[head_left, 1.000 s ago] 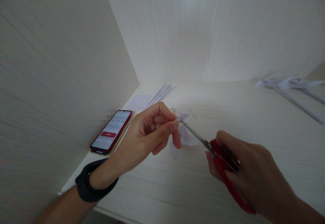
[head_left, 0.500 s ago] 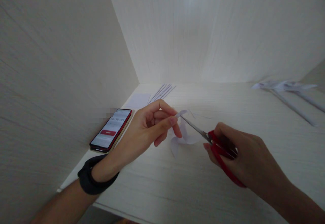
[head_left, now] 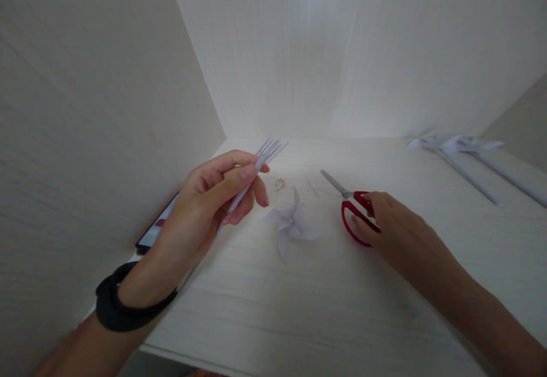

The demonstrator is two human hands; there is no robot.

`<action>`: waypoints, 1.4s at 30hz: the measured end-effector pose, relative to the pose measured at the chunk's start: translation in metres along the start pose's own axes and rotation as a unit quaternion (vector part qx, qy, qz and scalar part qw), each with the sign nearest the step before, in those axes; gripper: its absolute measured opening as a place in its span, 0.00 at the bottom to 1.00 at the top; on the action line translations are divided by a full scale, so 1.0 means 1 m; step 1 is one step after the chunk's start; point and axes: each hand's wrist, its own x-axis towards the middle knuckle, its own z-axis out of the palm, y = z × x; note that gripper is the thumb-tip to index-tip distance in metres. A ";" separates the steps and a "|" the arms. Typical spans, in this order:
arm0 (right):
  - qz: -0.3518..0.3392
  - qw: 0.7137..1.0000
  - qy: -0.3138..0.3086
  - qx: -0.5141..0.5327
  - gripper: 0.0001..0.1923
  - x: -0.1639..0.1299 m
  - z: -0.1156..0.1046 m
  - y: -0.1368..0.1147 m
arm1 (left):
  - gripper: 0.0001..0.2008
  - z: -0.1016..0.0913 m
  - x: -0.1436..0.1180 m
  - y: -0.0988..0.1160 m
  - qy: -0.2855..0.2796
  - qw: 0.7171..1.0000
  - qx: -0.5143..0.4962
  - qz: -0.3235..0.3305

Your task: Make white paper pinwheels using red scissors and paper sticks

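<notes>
My left hand (head_left: 226,192) pinches a thin white rolled-paper stick (head_left: 243,196), which slants back under the palm towards the wrist. In my right hand (head_left: 391,217) are red-handled scissors (head_left: 359,217), lying low over the table with the blades pointing far left and nearly closed. My right thumb reaches through one handle loop. Between the hands, a white paper pinwheel (head_left: 293,221) lies on the table, apart from both. Just behind it are a small tan scrap or curl (head_left: 280,184) and a thin sliver (head_left: 313,188).
Two pinwheels on white sticks (head_left: 459,143) lie at the back right. Several thin strips or sticks (head_left: 273,148) lie at the back, partly behind my left hand. A phone (head_left: 156,232) rests by the left wall (head_left: 106,109), partly covered by my left arm. A back wall (head_left: 333,52) closes off the table.
My left hand has moved left and back, away from the scissor blades, with the stick now showing in it. The scissors have lowered towards the table, and the pinwheel is in plain view.
</notes>
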 end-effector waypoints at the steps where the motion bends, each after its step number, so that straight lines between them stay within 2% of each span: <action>1: -0.001 1.000 -0.002 -0.012 0.13 0.001 0.002 0.003 | 0.10 -0.001 -0.001 0.001 0.001 1.000 -0.004 0.003; 5: -0.015 0.998 -0.015 -0.053 0.13 0.002 0.006 0.008 | 0.08 -0.002 -0.004 0.005 0.003 1.000 -0.021 -0.011; 11: -0.021 0.994 -0.016 -0.104 0.12 0.002 0.013 0.011 | 0.10 0.006 -0.006 0.005 -0.036 0.998 -0.049 -0.036; 16: -0.049 0.991 -0.021 -0.123 0.13 0.004 0.015 0.010 | 0.08 0.010 -0.012 0.005 -0.026 1.000 0.002 -0.007; 21: -0.006 0.993 -0.047 -0.111 0.15 0.008 0.011 0.007 | 0.07 0.013 -0.018 0.003 -0.028 0.998 0.039 0.033; 23: 0.009 0.993 -0.049 -0.111 0.15 0.009 0.008 0.005 | 0.06 0.015 -0.020 0.001 -0.011 0.997 0.058 0.052; 26: 0.009 0.997 -0.003 -0.073 0.14 0.012 0.003 -0.002 | 0.04 0.018 -0.022 0.000 0.047 0.990 0.071 0.110; 29: -0.037 0.994 0.036 0.094 0.13 0.017 -0.003 -0.017 | 0.03 0.019 -0.024 -0.001 0.108 0.976 0.078 0.172; 31: -0.061 0.972 -0.007 0.225 0.13 0.022 -0.005 -0.029 | 0.04 0.019 -0.025 -0.001 0.132 0.969 0.079 0.192; 32: -0.049 0.961 -0.046 0.268 0.14 0.024 -0.005 -0.035 | 0.04 0.019 -0.025 -0.002 0.140 0.967 0.077 0.198; 35: -0.004 0.923 -0.177 0.342 0.15 0.032 -0.002 -0.045 | 0.04 0.020 -0.024 -0.004 0.147 0.964 0.066 0.214; 37: 0.015 0.900 -0.227 0.371 0.16 0.035 0.004 -0.048 | 0.03 0.020 -0.024 -0.005 0.152 0.962 0.062 0.218; 40: 0.026 0.886 -0.245 0.393 0.16 0.037 0.012 -0.050 | 0.02 0.020 -0.025 -0.007 0.182 0.956 0.085 0.212; 42: 0.031 0.896 -0.230 0.379 0.17 0.036 0.016 -0.055 | 0.03 0.019 -0.025 -0.007 0.195 0.954 0.104 0.202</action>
